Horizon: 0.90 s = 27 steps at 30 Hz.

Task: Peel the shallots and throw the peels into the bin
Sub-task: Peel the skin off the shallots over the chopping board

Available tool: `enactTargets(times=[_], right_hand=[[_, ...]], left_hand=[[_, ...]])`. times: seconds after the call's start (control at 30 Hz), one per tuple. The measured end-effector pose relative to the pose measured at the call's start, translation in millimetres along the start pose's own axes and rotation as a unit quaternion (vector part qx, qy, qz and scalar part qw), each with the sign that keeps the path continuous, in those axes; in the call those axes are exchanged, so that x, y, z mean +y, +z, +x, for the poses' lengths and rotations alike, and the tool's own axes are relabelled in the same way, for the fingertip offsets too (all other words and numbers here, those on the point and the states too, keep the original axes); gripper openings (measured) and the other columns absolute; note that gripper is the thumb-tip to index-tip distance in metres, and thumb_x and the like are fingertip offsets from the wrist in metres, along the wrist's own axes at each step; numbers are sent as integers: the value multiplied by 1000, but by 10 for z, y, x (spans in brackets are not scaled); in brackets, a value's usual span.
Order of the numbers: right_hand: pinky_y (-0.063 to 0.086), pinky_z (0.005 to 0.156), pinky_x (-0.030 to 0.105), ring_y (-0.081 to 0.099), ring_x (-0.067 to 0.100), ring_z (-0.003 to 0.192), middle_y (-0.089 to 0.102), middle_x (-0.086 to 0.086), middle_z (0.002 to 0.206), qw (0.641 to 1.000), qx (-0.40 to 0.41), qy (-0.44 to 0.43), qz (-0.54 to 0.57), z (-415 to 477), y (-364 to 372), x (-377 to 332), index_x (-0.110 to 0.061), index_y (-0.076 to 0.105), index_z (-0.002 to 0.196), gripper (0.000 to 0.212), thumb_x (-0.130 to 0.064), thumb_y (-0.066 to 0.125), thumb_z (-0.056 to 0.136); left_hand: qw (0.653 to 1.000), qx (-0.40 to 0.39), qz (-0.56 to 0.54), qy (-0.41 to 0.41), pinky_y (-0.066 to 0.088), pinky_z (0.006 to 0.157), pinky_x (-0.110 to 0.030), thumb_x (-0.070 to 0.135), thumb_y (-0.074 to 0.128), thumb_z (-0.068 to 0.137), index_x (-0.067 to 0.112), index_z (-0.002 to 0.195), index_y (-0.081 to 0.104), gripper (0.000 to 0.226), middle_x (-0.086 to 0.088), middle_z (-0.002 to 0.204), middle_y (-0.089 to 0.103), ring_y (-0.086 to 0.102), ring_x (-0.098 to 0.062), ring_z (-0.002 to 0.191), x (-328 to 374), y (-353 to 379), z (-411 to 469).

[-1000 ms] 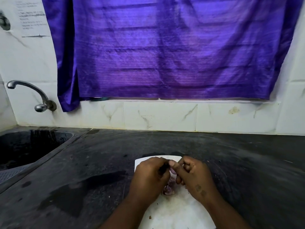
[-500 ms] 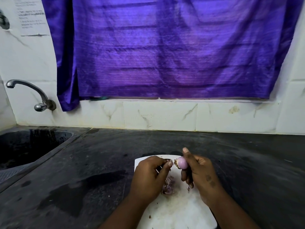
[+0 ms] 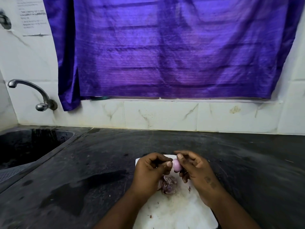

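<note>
A white board point(image 3: 175, 214) lies at the bottom centre of the frame on a dark table point(image 3: 92, 162). It is flecked with scraps and carries a small heap of peels point(image 3: 167, 185) on its far half. Just above the heap, a person's two hands meet over the board. The right hand point(image 3: 197, 172) grips a smooth pink shallot point(image 3: 176, 165), thumb above and fingers below. The shallot's long axis stands roughly upright in the frame. The left hand point(image 3: 151, 170) is curled, its thumb tip pressed to the shallot's left side. Whether it pinches a strip of skin or holds anything else cannot be told. The shallot sits between the two hands and directly above the peels, so any skin pulled off leftward would likely drop onto the heap. Farther up at the left of the frame, a dark sink point(image 3: 24, 146) is set into the table beneath a metal tap point(image 3: 31, 90). Behind them, white tiles point(image 3: 158, 114) and a purple curtain point(image 3: 165, 47) fill the upper frame. No bin is in view.
</note>
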State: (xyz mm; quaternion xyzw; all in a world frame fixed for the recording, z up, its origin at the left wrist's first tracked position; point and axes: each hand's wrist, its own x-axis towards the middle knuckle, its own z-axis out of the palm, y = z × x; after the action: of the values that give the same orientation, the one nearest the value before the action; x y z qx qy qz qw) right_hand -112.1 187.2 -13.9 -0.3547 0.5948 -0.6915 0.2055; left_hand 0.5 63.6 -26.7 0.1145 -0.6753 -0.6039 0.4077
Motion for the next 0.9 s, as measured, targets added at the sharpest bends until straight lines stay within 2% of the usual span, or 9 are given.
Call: enactTargets(times=[0.07,0.17,0.23,0.3,0.43,0.53,0.67,0.8,0.9], right_hand=[[49,51,29,66,17,63,79,11,85,999,-36,-5,-4,-11,-2,-11,-20,80,98,12,-25,72,90],[56,58,30,76,24,77,81,16,91,998,-63,10,20,-25,4,-10,-15,79,98,23,-26,78,78],[57,63,32,75,26,79,80,18,94,997,-63,20,48,-18,-1,-2,-11,76,105,30,-25,77,79],[56,60,31,71,24,73,80,17,92,996,-53,25,68,-7,-5,0,-7,73,108,33,-24,74,80],[54,55,28,69,18,63,78,15,84,995,-45,33,79,5,-15,-4,1,68,106,33,-24,71,83],[54,55,28,69,16,63,78,13,84,995,-51,38,80,-6,-6,1,-1,69,101,33,-27,71,82],[54,56,27,69,17,64,77,16,83,991,-85,30,96,-19,4,1,-2,68,94,29,-23,78,77],[56,56,29,72,22,66,77,23,84,987,-118,36,100,-21,3,-1,-1,63,99,36,-10,86,73],[58,61,32,69,22,65,78,19,84,994,-67,48,76,4,-13,6,-4,61,107,46,-13,88,70]], left_hand=[[1000,23,-7,-4,61,68,-30,-13,69,87,1,85,74,15,-10,82,79,72,-21,74,-20,-24,19],[999,37,-9,-8,61,68,-30,-11,66,91,2,89,72,14,-8,83,77,74,-19,76,-19,-27,20],[998,58,-21,-15,60,61,-29,-4,63,96,-1,91,69,8,-8,78,75,71,-20,70,-25,-23,20],[996,83,-17,-9,59,59,-28,5,58,101,-2,92,69,15,-6,73,73,69,-20,67,-33,-42,30],[1000,14,-5,7,63,77,-32,4,67,95,5,111,72,18,-12,100,78,77,-25,88,19,-12,-6],[1000,6,-7,3,61,76,-28,-4,69,91,-2,101,73,11,-14,96,79,76,-23,87,-8,-5,6],[999,15,-33,-8,60,76,-32,-3,68,92,-4,94,69,2,-9,89,76,73,-23,85,-46,-41,33],[999,30,31,16,57,66,-25,-4,64,95,3,89,69,11,2,78,75,71,-13,74,-23,-20,16],[975,95,188,70,57,70,-29,8,64,98,19,93,74,16,7,86,76,71,-9,79,-77,-86,31]])
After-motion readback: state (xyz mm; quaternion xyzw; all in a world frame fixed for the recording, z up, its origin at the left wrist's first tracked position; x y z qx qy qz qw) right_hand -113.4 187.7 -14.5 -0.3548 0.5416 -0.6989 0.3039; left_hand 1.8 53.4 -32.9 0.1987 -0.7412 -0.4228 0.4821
